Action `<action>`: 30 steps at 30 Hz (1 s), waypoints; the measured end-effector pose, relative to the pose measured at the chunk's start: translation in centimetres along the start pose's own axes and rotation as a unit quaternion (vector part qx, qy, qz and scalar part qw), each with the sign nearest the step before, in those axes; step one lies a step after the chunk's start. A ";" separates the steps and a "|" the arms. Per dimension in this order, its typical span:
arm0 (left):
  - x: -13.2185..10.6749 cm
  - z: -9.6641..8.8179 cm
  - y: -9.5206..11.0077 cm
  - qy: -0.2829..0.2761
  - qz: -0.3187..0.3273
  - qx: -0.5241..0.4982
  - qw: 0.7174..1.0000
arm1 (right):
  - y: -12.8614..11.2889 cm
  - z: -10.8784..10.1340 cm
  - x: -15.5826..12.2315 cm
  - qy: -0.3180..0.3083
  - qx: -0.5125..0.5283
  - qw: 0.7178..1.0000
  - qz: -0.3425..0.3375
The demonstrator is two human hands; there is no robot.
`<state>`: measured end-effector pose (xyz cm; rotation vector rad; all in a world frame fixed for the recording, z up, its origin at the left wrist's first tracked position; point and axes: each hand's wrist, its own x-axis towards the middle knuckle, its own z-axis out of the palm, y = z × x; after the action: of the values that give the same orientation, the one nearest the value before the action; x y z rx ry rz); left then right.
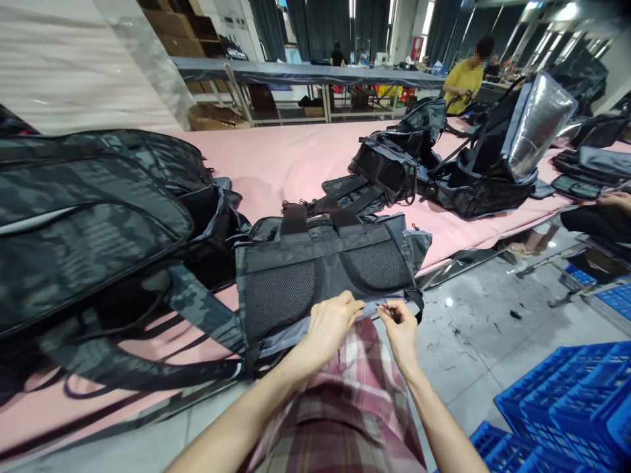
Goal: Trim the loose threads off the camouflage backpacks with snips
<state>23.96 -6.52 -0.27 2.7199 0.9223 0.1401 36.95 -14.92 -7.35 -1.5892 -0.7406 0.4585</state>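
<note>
My left hand [331, 323] pinches the bag [329, 272] by its near edge [290, 334]; right hand [403, 328] is curled round a small dark thing [395, 316]. I'd keep that edge taut.

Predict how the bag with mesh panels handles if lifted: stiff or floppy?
Probably fairly floppy: the bag lies flattish, and its side flap splays out, so it may swing. The mesh panels look smooth and likely hold shape better than the creased grey edge, which should fold easily.
</note>
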 end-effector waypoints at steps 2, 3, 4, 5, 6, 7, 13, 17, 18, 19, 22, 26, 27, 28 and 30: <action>0.5 -0.3 0.3 -0.009 0.004 -0.012 1.000 | 0.2 -0.1 0.0 -0.008 0.012 1.000 0.001; 0.7 -0.4 0.5 -0.015 0.003 -0.010 1.000 | 0.3 -0.1 0.0 -0.013 0.017 1.000 0.002; 0.9 -0.4 0.6 -0.021 0.002 -0.002 1.000 | 0.3 -0.2 0.0 -0.019 0.022 1.000 0.003; 1.1 -0.4 0.7 -0.026 0.004 0.010 1.000 | 0.4 -0.2 0.1 -0.025 0.027 0.999 0.004; 1.2 -0.3 0.8 -0.027 0.009 0.022 0.999 | 0.4 -0.3 0.1 -0.030 0.029 0.999 0.005; 1.3 -0.1 0.8 -0.025 0.018 0.033 0.999 | 0.4 -0.4 0.1 -0.035 0.031 0.999 0.005; 0.3 0.4 -0.4 0.024 0.015 -0.077 0.997 | 0.0 -0.9 0.4 -0.058 0.034 0.998 0.007; -0.7 0.5 -1.4 0.063 0.002 -0.184 0.981 | -0.4 -1.7 0.2 -0.068 -0.001 0.998 -0.016; -0.8 0.5 -1.5 0.065 0.002 -0.195 0.979 | -0.7 -2.0 -0.1 -0.069 -0.028 0.997 -0.030; -0.9 0.5 -1.6 0.066 0.004 -0.204 0.977 | -1.0 -2.2 -0.4 -0.072 -0.068 0.994 -0.049; -0.9 0.6 -1.6 0.074 0.008 -0.227 0.971 | -2.2 -2.8 -1.6 -0.078 -0.218 0.963 -0.139; -0.7 0.7 -1.6 0.090 0.017 -0.232 0.968 | -4.0 -2.6 -2.6 -0.089 -0.347 0.901 -0.246; -0.7 0.7 -1.6 0.093 0.017 -0.232 0.968 | -4.3 -2.3 -2.6 -0.088 -0.361 0.891 -0.261; -0.7 0.8 -1.6 0.096 0.017 -0.233 0.968 | -4.6 -2.1 -2.6 -0.086 -0.373 0.882 -0.274; -0.7 0.9 -1.5 0.100 0.018 -0.233 0.967 | -4.9 -1.6 -2.5 -0.079 -0.394 0.868 -0.293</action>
<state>22.68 -5.97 -1.57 2.3107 0.7721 0.5711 35.25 -17.67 -2.55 -1.9465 -1.6187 -0.2120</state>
